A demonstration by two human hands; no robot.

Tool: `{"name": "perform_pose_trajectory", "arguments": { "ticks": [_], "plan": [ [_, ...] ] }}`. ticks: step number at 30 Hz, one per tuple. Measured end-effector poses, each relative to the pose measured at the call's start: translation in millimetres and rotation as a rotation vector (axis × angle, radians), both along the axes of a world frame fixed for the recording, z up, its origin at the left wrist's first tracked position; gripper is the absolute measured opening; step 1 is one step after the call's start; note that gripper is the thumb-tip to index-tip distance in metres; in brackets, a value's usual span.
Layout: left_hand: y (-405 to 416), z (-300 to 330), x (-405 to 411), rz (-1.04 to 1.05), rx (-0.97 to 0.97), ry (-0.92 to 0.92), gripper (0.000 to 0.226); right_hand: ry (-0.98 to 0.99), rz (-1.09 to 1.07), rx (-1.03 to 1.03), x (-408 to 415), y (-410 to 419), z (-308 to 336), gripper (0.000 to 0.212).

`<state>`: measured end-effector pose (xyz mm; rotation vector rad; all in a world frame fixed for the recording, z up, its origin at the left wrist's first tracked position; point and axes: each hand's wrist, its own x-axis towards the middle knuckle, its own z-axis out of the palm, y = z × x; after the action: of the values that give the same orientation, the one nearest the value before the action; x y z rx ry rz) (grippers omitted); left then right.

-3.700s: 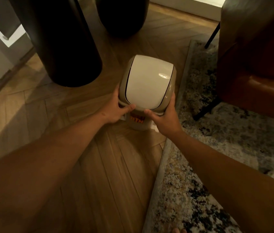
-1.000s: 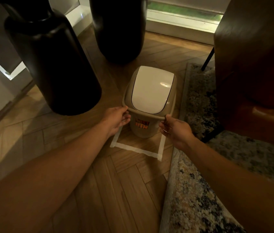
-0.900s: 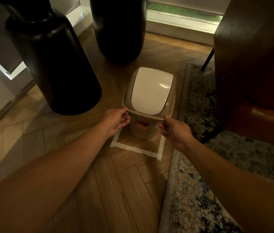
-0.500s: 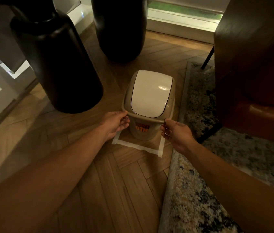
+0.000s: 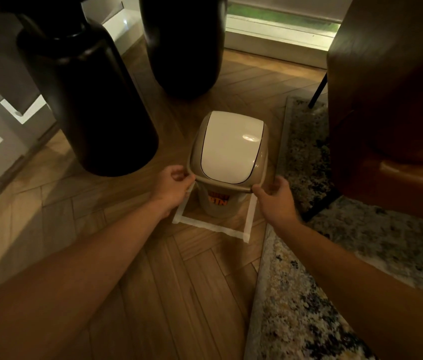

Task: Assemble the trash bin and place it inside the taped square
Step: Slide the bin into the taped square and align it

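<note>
The beige trash bin (image 5: 227,149) stands upright on the wood floor with its white swing lid fitted on top. Its base sits inside the white taped square (image 5: 210,226); the near tape line and both side lines show in front of it. An orange label faces me on the bin's body. My left hand (image 5: 172,187) pinches the rim's near left corner. My right hand (image 5: 274,198) grips the rim's near right corner, thumb under the edge.
Two tall black vases (image 5: 88,100) (image 5: 183,42) stand left of and behind the bin. A patterned rug (image 5: 309,294) borders the square on the right. A brown leather chair (image 5: 392,100) with thin black legs stands on the rug.
Over the last seconds the bin came down into the taped square. In the last second it stays put, and both hands stay at the rim corners.
</note>
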<state>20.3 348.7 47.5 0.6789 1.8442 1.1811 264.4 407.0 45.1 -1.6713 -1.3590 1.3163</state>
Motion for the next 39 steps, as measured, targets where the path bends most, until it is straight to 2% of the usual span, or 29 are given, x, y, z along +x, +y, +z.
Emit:
{"name": "perform_pose_trajectory", "arguments": {
  "ticks": [2, 3, 6, 11, 25, 28, 30, 33, 35, 39],
  "plan": [
    [-0.3, -5.7, -4.1, -0.128, 0.097, 0.316, 0.062, -0.188, 0.148, 0.247, -1.2, -3.3, 5.3, 0.088],
    [0.0, -8.5, -5.1, -0.200, 0.133, 0.391, 0.070, -0.216, 0.229, 0.330, -2.6, -4.8, 7.8, 0.090],
    [1.2, -16.0, -6.5, -0.315, 0.145, 0.495, 0.079, -0.161, 0.315, 0.368, -8.1, -10.7, 9.7, 0.094],
    [1.1, -21.3, -10.6, -0.275, 0.165, 0.637, 0.068, -0.226, 0.309, 0.365, -7.1, -12.8, 6.7, 0.096],
    [7.0, -27.4, -13.2, -0.267, 0.140, 0.589, 0.064, -0.234, 0.301, 0.405, -1.5, 0.0, -2.5, 0.091],
    [9.6, -24.8, -14.9, -0.264, 0.130, 0.561, 0.063, -0.192, 0.254, 0.397, -2.0, 3.3, -3.7, 0.084],
    [11.3, -22.3, -15.2, -0.239, 0.135, 0.485, 0.060, -0.132, 0.147, 0.346, -2.3, 7.2, -3.0, 0.071],
    [14.1, -19.2, -15.5, -0.160, 0.100, 0.365, 0.057, 0.000, 0.003, 0.143, -4.1, 17.2, -0.9, 0.051],
    [17.4, -16.8, -14.5, -0.128, 0.089, 0.257, 0.054, 0.068, -0.029, 0.025, -4.9, 20.9, -0.5, 0.046],
    [20.0, -10.3, -15.2, -0.057, 0.086, 0.144, 0.049, 0.128, -0.027, -0.044, -7.8, 22.8, -0.6, 0.046]
  ]
}}
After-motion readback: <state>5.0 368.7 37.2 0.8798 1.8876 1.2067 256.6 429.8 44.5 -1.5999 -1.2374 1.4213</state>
